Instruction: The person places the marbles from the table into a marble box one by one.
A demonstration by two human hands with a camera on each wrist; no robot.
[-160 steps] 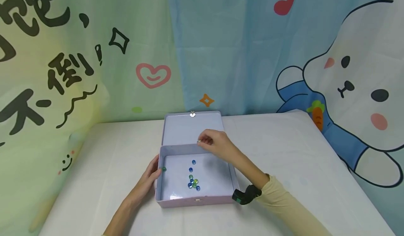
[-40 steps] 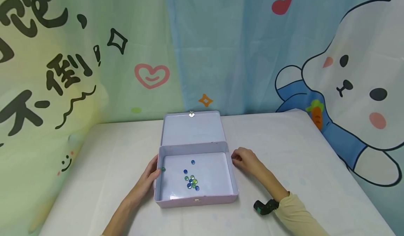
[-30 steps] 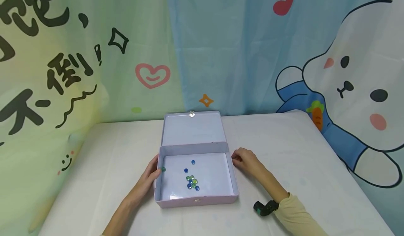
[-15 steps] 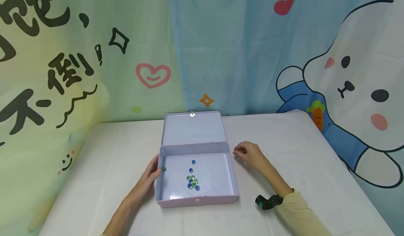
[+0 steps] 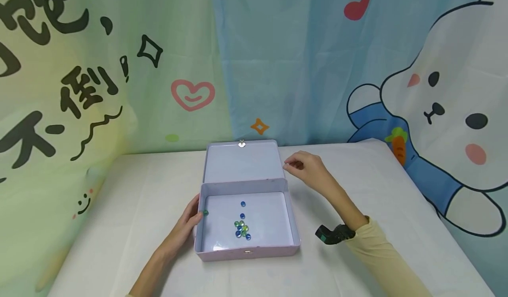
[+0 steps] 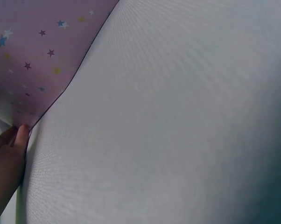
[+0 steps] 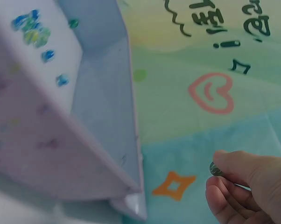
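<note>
An open lilac tin box (image 5: 296, 240) lies on the white table, its lid (image 5: 242, 163) folded back flat. Several blue and green glass beads (image 5: 241, 229) are clustered on its floor, and one green bead (image 5: 205, 212) lies by the left wall. My left hand (image 5: 195, 217) holds that wall, thumb at the rim; the left wrist view shows its fingertips (image 6: 19, 137) against the star-printed outer side (image 6: 33, 56). My right hand (image 5: 286, 166) hovers beside the lid's right edge. In the right wrist view it (image 7: 216, 175) pinches a small greyish bead (image 7: 215, 169) between thumb and forefinger.
The white tablecloth (image 5: 369, 186) spreads around the box. A cartoon-printed curtain (image 5: 278, 67) hangs close behind the table's far edge. A black wrist camera (image 5: 331, 234) sits on my right forearm. The box interior (image 7: 103, 107) shows in the right wrist view.
My right hand has lifted from beside the box's right wall and moved away from me, to beside the lid. The left hand and box have stayed put.
</note>
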